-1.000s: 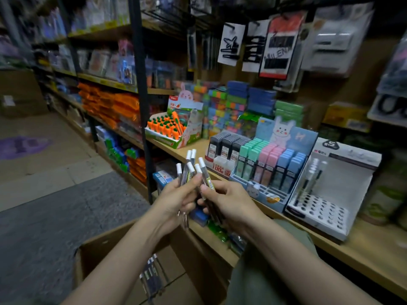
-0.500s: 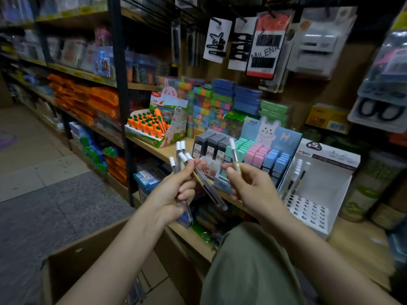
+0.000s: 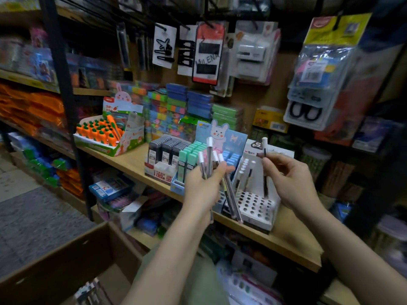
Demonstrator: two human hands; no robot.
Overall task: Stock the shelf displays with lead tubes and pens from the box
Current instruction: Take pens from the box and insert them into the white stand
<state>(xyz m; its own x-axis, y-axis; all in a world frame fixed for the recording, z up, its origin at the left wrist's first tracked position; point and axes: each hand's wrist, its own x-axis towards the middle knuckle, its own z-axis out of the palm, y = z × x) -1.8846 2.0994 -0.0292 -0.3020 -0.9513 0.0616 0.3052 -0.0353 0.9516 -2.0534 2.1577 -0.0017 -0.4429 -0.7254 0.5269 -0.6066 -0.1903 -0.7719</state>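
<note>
My left hand [image 3: 203,186] grips a bunch of white-capped pens [image 3: 209,159] fanned upward in front of the shelf. My right hand [image 3: 288,179] pinches a single white-capped pen [image 3: 265,166] upright, its tip just above the holes of the white pen display stand [image 3: 256,205]. A few pens stand in that stand's back-left holes. Left of it sit the pastel lead tube display [image 3: 189,159] with a rabbit card and the black lead tube display [image 3: 165,153]. The open cardboard box [image 3: 66,258] lies at the lower left with more pens [image 3: 88,291] inside.
The wooden shelf [image 3: 293,238] carries a carrot-shaped item display [image 3: 103,133] at the left and stacked coloured packs [image 3: 176,106] behind. Carded hair clips and staplers hang above. A black shelf post [image 3: 63,89] stands at the left. Lower shelves hold more stock.
My right hand has carried one pen away from the bunch, rightward to above the white stand. The left hand has shifted right with the bunch. The view has swung rightward.
</note>
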